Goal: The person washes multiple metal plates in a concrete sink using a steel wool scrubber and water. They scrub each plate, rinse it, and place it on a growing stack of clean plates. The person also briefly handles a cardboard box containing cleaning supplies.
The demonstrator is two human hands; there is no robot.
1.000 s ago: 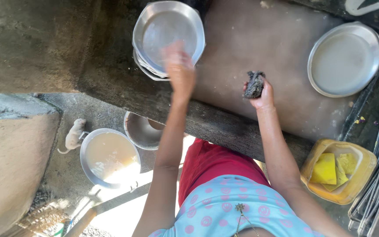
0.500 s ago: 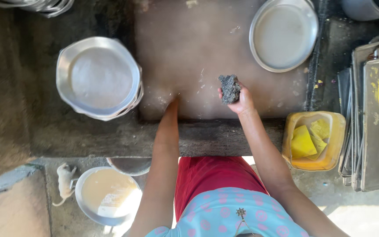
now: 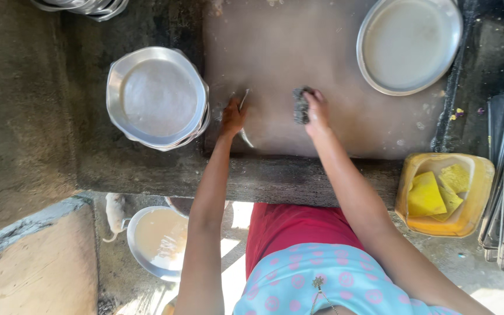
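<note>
Head view, looking straight down: a person stands at a dark, wet stone counter (image 3: pixel 147 169). The right hand (image 3: pixel 317 109) is closed around a dark grey scrubbing pad (image 3: pixel 301 105), pressed to the wet slab. The left hand (image 3: pixel 233 116) grips the rim of a round steel plate (image 3: pixel 244 116) standing on edge on the slab, showing only as a thin curve. The hands are apart, the plate between them. A stack of round steel plates (image 3: pixel 157 96) sits just left; one shallow steel plate (image 3: pixel 409 45) lies well right. A yellow tub holding yellow soap pieces (image 3: pixel 444 192) sits lower right. The held plate appears mid-scrub; how many plates are clean I cannot tell.
</note>
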